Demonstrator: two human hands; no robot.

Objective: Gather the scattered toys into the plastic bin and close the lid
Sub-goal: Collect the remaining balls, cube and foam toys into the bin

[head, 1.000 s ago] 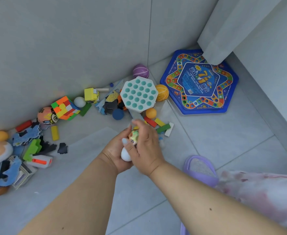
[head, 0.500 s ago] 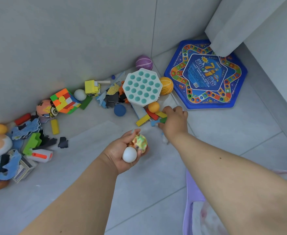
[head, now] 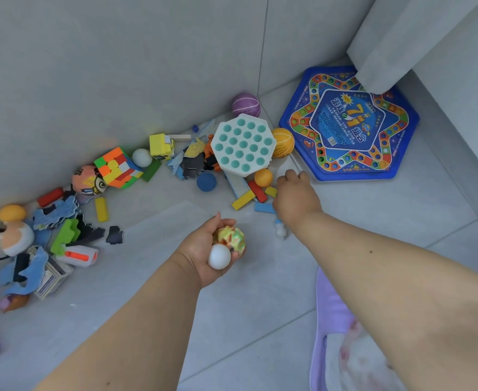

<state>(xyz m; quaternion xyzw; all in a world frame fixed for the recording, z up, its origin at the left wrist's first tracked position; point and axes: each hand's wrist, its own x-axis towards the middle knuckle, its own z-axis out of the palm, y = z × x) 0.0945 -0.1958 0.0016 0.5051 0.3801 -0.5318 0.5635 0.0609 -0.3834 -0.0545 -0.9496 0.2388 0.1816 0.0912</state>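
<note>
Forearms fill the bottom of the frame, and a purple slipper (head: 332, 314) sits at the lower right on the floor (head: 260, 320). Just above center the left hand (head: 204, 252) is cupped palm-up, fingers curled round a white ball (head: 219, 256) and a mottled bumpy ball (head: 230, 239), so it's pretty much full already. A bit farther out, the right hand (head: 295, 197) is knuckles-up over the little pile of wooden blocks (head: 256, 194); its fingertips are hidden, so there's no telling if it has pinched anything yet. A small orange ball (head: 263, 177) lies just beside it, with the teal pop-it (head: 243, 145) touching that ball from behind.

Best bet for this grab, probably: take one flat block at a time with thumb and forefinger, since the round stuff nearby will roll if bumped. The left hand shouldn't take more, or the white ball could slip out.

Farther back, toys run along the wall toward the left edge: a blue ball (head: 206, 182), a scrambled cube (head: 118, 167), puzzle scraps. The blue game board (head: 350, 124) sits at upper right. The plastic bin isn't anywhere in view, so a dump trip looks due soon.
</note>
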